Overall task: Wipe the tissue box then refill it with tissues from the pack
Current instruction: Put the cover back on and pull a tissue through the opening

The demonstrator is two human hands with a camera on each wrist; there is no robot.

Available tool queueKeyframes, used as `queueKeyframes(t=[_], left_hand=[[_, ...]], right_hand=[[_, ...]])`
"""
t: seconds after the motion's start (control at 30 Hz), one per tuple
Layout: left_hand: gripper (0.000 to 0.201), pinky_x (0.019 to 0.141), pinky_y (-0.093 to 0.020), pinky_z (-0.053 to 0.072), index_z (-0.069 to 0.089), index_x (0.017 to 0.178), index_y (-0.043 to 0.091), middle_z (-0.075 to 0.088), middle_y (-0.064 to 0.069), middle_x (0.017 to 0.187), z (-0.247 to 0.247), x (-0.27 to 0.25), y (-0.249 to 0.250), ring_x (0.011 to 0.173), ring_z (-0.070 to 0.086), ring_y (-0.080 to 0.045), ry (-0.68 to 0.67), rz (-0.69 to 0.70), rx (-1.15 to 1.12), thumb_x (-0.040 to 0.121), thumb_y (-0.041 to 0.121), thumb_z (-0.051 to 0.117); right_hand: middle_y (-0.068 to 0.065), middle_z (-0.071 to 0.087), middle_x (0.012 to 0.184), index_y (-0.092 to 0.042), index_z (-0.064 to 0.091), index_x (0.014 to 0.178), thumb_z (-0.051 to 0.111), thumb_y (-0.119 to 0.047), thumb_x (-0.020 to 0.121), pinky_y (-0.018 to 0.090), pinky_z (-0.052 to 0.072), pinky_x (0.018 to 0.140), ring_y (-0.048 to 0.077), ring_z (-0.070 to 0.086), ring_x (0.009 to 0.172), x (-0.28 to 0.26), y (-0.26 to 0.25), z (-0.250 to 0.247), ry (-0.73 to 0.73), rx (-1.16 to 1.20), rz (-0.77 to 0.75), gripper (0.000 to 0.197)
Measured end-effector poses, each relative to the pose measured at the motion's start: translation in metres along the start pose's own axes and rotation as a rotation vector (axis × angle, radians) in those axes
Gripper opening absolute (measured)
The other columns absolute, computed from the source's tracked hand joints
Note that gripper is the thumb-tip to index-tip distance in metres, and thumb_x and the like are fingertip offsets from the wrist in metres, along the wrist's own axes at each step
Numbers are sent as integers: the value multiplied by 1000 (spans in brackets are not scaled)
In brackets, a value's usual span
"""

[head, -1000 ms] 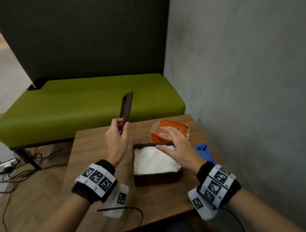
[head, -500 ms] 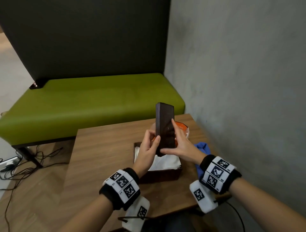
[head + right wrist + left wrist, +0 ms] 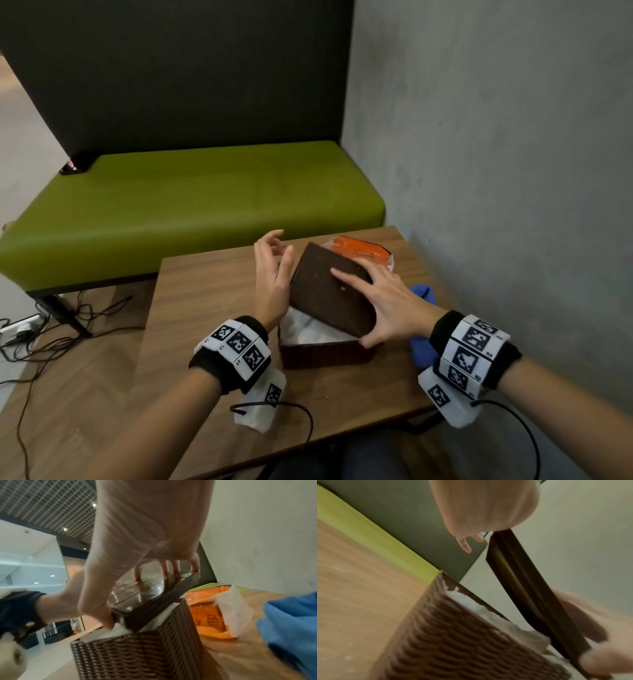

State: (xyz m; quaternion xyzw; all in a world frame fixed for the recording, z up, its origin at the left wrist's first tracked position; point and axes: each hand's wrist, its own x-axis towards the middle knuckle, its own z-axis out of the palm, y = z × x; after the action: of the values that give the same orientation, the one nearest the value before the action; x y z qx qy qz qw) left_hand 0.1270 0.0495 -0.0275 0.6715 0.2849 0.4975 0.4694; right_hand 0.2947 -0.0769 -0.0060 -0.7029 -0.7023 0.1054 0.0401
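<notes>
The brown woven tissue box [image 3: 322, 354] stands on the wooden table [image 3: 212, 308] with white tissues [image 3: 306, 330] inside. Its dark lid [image 3: 325, 298] lies tilted over the opening, right side low, left side raised. My right hand [image 3: 380, 301] holds the lid, fingers spread on top and thumb under its near edge; the right wrist view shows that hand [image 3: 145, 534] on the lid [image 3: 154, 592] above the box [image 3: 137, 655]. My left hand [image 3: 272, 270] hovers open beside the lid's left edge, holding nothing. The orange tissue pack [image 3: 359, 251] lies behind the box.
A blue cloth [image 3: 423, 298] lies right of the box, near the grey wall [image 3: 496, 171]. A green bench [image 3: 188, 205] runs behind the table. Cables and a power strip [image 3: 20, 329] lie on the floor at the left.
The lid was upright between both hands above the box; now it is tilted down onto the box under my right hand. My left hand has let go and opened.
</notes>
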Motion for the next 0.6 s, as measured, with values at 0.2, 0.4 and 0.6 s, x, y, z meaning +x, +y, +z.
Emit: queueKeyframes(t=[0.2, 0.4, 0.6], left_hand=[[42, 97, -30, 38, 43, 129, 19, 41, -5, 128, -7, -3, -20, 119, 46, -16, -332, -135, 238, 90, 29, 51], [112, 108, -33, 33, 23, 141, 31, 33, 6, 140, -36, -9, -19, 131, 33, -12, -690, -154, 367, 47, 80, 61], [136, 109, -22, 12, -5, 146, 21, 9, 1, 151, -48, -12, -11, 128, 4, 0, -949, -30, 702, 39, 75, 60]], right_hand=[[10, -2, 155, -49, 6, 140, 77, -49, 57, 55, 11, 109, 32, 0, 141, 13, -6, 0, -206, -114, -100, 109], [8, -5, 156, -49, 11, 140, 78, -41, 63, 55, 6, 111, 29, -4, 141, 18, -5, -1, -265, -47, -162, 103], [3, -3, 156, -48, 0, 141, 74, -57, 61, 52, 7, 113, 26, -2, 142, 14, 4, 7, -201, 47, -135, 109]])
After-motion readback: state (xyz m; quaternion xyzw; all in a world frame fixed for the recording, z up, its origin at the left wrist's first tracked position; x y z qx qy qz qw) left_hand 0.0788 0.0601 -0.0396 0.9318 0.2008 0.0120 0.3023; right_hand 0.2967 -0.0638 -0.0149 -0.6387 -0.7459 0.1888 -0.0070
